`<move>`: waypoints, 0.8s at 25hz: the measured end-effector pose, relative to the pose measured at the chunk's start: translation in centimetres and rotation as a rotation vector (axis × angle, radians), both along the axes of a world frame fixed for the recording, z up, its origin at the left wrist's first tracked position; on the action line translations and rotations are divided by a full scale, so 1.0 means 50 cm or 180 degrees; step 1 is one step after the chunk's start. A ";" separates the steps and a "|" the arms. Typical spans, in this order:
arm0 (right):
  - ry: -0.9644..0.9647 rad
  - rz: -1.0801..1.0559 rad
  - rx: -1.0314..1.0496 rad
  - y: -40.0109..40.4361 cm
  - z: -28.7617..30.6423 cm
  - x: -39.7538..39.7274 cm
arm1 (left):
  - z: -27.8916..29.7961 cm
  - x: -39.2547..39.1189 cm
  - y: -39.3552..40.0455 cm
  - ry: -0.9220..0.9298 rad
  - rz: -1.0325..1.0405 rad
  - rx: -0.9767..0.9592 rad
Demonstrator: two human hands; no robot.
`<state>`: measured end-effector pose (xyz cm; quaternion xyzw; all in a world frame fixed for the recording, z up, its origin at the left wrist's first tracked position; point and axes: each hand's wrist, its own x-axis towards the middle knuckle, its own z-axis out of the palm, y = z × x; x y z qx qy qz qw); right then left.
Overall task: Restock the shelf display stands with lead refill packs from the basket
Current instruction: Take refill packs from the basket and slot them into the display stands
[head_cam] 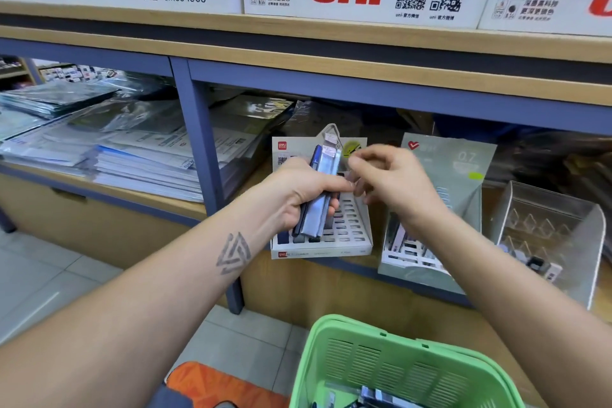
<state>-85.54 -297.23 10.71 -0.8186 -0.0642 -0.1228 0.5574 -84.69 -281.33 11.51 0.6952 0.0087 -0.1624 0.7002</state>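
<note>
Two hands, one bundle of refill packs at the shelf

Two bare hands meet in front of the lower shelf. The left hand has its fingers curled round a small bundle of lead refill packs, held upright and slightly tilted; at least three slim packs show in the grip, dark blue and pale grey, though the exact count cannot be told. The right hand is just beside the top of the bundle with fingers bent inward toward the packs; motion blur hides whether its fingertips pinch one.

Behind the hands, three display stands sit in a row on the shelf. The white slotted stand directly behind the bundle has many rectangular slots, with a few packs filling its front-left ones. The grey-green stand to its right, marked 0.7, holds several packs low down. The clear acrylic stand further right has diamond-shaped openings and a few items at its base.

One green basket sits below the hands, with more packs lying at its bottom. Stacks of plastic-wrapped stationery fill the shelf bay to the left.
</note>
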 end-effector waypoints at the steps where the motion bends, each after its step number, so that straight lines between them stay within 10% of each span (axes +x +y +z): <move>1: 0.0159 0.0054 0.0233 -0.007 0.016 -0.005 | -0.002 -0.005 -0.014 -0.0016 -0.0071 0.0049; 5: 0.0191 -0.0265 -0.0470 -0.040 0.038 -0.012 | -0.002 -0.022 -0.084 -0.0071 -0.0286 0.0080; 20: 0.0789 -0.0538 0.0324 -0.202 0.041 -0.049 | -0.019 -0.022 -0.213 0.0437 -0.0966 -0.0367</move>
